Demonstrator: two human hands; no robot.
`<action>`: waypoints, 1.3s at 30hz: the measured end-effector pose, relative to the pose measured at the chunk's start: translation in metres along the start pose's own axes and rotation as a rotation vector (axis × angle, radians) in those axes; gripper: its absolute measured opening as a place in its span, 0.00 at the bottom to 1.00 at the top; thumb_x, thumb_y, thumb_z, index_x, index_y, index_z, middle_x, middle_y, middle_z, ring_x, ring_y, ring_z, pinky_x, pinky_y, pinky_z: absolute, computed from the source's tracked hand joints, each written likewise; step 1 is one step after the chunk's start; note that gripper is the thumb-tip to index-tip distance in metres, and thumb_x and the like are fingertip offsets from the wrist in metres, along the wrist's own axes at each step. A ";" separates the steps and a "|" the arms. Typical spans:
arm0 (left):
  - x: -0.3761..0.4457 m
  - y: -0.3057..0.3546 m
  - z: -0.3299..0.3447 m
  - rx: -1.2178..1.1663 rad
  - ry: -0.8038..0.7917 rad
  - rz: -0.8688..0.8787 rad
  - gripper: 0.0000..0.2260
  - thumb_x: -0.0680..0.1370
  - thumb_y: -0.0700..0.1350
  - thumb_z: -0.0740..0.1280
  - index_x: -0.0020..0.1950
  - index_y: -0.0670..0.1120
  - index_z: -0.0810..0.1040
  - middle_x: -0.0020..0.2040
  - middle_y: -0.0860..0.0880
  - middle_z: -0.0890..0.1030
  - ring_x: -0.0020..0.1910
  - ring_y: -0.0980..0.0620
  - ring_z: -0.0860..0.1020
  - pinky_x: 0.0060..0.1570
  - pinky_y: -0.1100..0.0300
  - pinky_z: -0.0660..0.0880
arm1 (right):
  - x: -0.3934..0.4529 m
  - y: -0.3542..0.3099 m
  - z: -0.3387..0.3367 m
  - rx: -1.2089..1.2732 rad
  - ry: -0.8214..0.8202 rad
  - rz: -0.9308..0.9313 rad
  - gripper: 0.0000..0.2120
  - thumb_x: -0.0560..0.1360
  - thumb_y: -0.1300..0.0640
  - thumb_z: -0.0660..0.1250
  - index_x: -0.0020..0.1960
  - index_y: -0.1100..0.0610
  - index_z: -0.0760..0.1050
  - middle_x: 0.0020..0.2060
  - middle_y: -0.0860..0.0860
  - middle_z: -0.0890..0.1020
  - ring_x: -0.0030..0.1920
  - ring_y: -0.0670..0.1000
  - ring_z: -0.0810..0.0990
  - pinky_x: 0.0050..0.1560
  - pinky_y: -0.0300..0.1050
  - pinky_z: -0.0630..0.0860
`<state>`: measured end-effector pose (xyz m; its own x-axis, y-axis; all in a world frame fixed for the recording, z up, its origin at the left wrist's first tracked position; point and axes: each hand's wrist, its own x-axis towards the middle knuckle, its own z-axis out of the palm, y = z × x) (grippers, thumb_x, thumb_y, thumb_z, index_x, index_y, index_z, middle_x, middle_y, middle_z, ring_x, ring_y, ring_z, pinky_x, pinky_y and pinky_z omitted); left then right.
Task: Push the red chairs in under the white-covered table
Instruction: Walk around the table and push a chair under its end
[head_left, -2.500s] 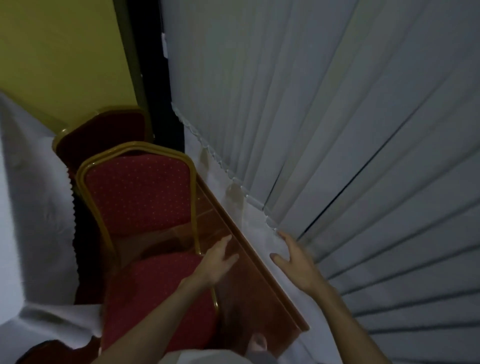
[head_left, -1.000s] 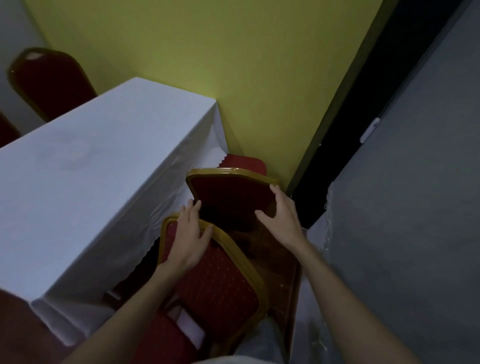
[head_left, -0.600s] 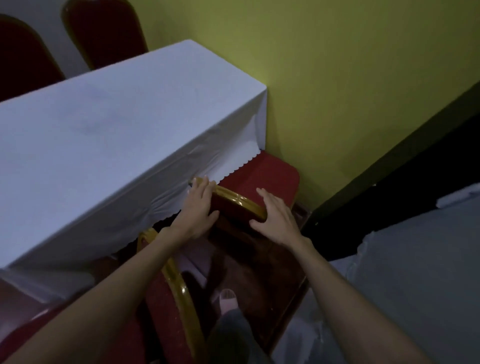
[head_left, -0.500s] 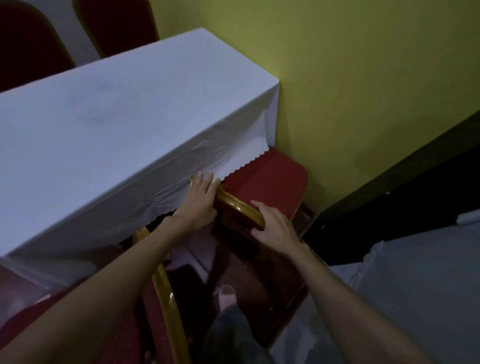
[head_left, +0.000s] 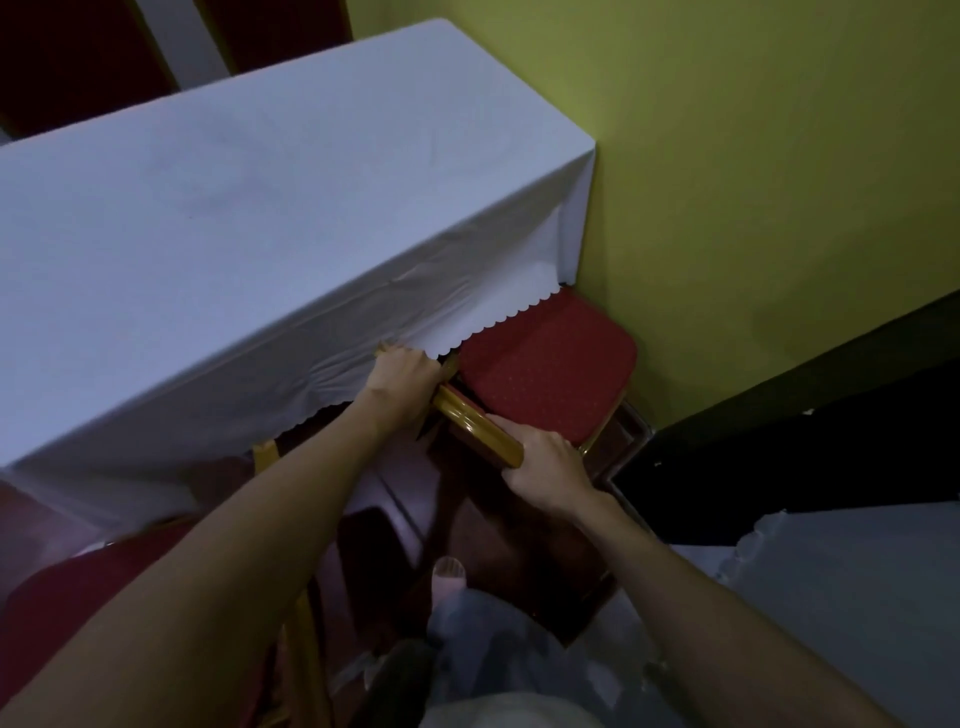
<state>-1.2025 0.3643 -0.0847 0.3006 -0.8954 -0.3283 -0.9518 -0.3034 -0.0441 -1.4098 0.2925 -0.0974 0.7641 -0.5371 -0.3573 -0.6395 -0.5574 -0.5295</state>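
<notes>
A red chair with a gold frame stands at the right end of the white-covered table (head_left: 249, 208), close to the yellow wall. Its red seat (head_left: 545, 374) pokes out from under the scalloped cloth edge. My left hand (head_left: 402, 387) grips the left end of the gold top rail (head_left: 475, 426) of the backrest, touching the cloth hem. My right hand (head_left: 545, 465) grips the rail's right end. A second red chair (head_left: 62, 603) sits at the lower left beside my left forearm, with its gold frame (head_left: 304, 670) showing.
The yellow wall (head_left: 753, 182) runs along the right, with a dark gap (head_left: 779, 457) below it. A pale covered surface (head_left: 857, 597) fills the lower right. Two more red chair backs (head_left: 78, 47) stand beyond the table. My foot (head_left: 449, 571) is on the dark floor.
I turned from the curtain to the table corner. Both hands went from the near chair to the far chair's top rail and closed on it; its seat now sits further under the cloth.
</notes>
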 end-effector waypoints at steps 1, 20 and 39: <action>-0.003 0.002 -0.001 0.005 -0.004 0.001 0.14 0.73 0.44 0.64 0.57 0.52 0.79 0.50 0.44 0.82 0.50 0.41 0.81 0.43 0.53 0.74 | -0.002 0.001 0.000 0.000 -0.019 -0.003 0.35 0.66 0.56 0.64 0.71 0.37 0.63 0.53 0.47 0.83 0.53 0.56 0.81 0.54 0.53 0.77; -0.117 0.048 0.037 -0.278 -0.016 -0.147 0.10 0.70 0.44 0.64 0.51 0.48 0.78 0.51 0.47 0.83 0.52 0.42 0.81 0.41 0.53 0.72 | -0.019 0.021 -0.023 -0.447 -0.350 -0.492 0.35 0.69 0.50 0.62 0.74 0.37 0.55 0.61 0.43 0.76 0.59 0.49 0.75 0.46 0.46 0.72; -0.060 0.029 0.022 -0.458 -0.223 -0.333 0.29 0.76 0.44 0.64 0.75 0.58 0.59 0.66 0.47 0.76 0.65 0.44 0.74 0.64 0.52 0.70 | 0.129 0.049 -0.110 -0.453 -0.474 -0.684 0.24 0.72 0.57 0.65 0.67 0.57 0.73 0.40 0.56 0.84 0.38 0.53 0.81 0.44 0.44 0.76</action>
<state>-1.2497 0.4165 -0.0870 0.5107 -0.6532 -0.5590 -0.6709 -0.7094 0.2159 -1.3519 0.1267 -0.0848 0.8767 0.2547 -0.4080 0.0638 -0.9024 -0.4262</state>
